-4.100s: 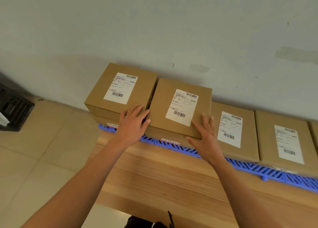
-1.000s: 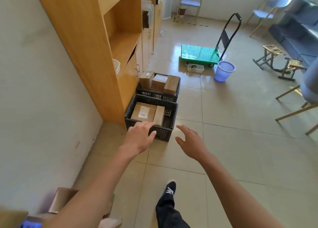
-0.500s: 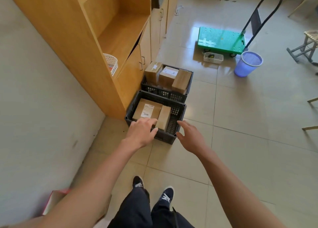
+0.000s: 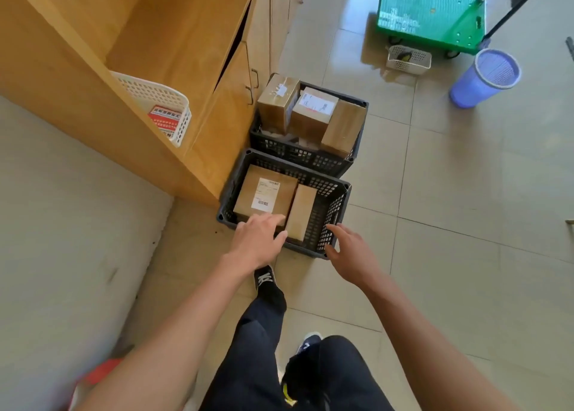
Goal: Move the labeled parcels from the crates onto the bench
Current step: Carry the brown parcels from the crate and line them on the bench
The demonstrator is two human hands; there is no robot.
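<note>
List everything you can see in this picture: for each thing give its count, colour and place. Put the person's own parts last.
Crates: 2, black, on the floor by the cabinet, one behind the other.
Parcels: 5, brown; 2 in the near crate, 3 in the far crate.
Cabinet: 1, wood, upper left.
Basket: 1, white, on the cabinet shelf.
Cart: 1, green, top right.
Tray: 1, white, on the floor before the cart.
Bin: 1, purple, right of the tray.
Left hand: 1, open, at the near crate's front edge.
Right hand: 1, open, by that crate's right corner.
Legs: 2, dark trousers, bottom centre.
</note>
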